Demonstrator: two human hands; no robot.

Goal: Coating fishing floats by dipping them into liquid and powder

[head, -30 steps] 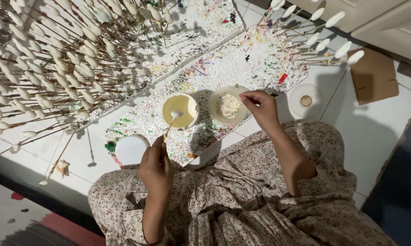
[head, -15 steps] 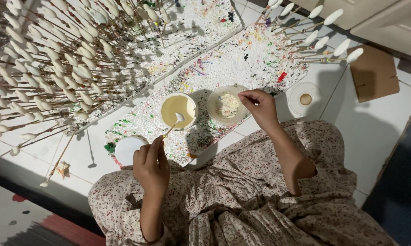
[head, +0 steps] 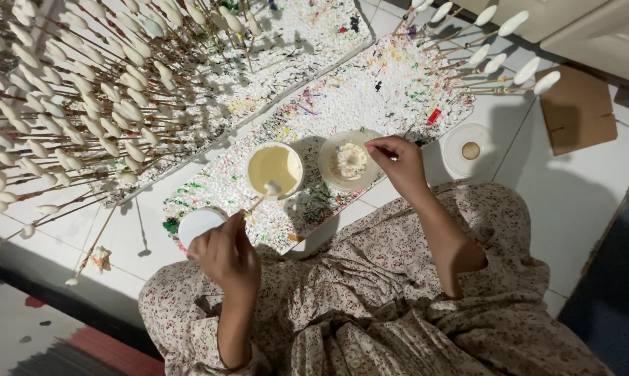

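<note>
Head view: left hand (head: 225,252) pinches a thin wooden stick with a white oval tip (head: 271,188); the tip rests over the round cup of pale cream liquid (head: 274,168) just ahead of that hand. Right hand (head: 398,161), fingers pressed together, pinches something too small to tell at the rim of the clear bowl of white bits (head: 348,160) beside it.

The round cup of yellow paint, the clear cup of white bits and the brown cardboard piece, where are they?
Round cup of yellow paint (head: 274,167), head view, on the yellow surface.
Clear cup of white bits (head: 348,161), head view, on the white filling.
Brown cardboard piece (head: 577,109), head view, on its flat middle.
</note>
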